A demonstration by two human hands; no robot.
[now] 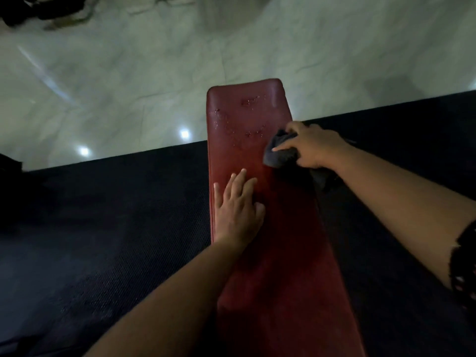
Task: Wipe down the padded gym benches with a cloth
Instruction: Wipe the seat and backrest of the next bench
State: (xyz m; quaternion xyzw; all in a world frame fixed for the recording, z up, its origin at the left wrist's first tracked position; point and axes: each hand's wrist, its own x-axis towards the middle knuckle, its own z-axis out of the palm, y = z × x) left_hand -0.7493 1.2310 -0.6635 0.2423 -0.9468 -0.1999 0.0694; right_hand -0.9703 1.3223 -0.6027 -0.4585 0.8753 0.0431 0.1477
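Observation:
A long red padded bench runs from the bottom of the view up to the middle. Water droplets speckle its far end. My right hand grips a dark grey cloth against the bench's right edge, just below the wet patch. Part of the cloth hangs off the right side under my wrist. My left hand lies flat with straight fingers on the left half of the pad, nearer to me than the cloth.
Black textured rubber matting lies under and on both sides of the bench. Beyond it is a glossy pale marble floor with light reflections. Dark blurred objects sit at the far top left.

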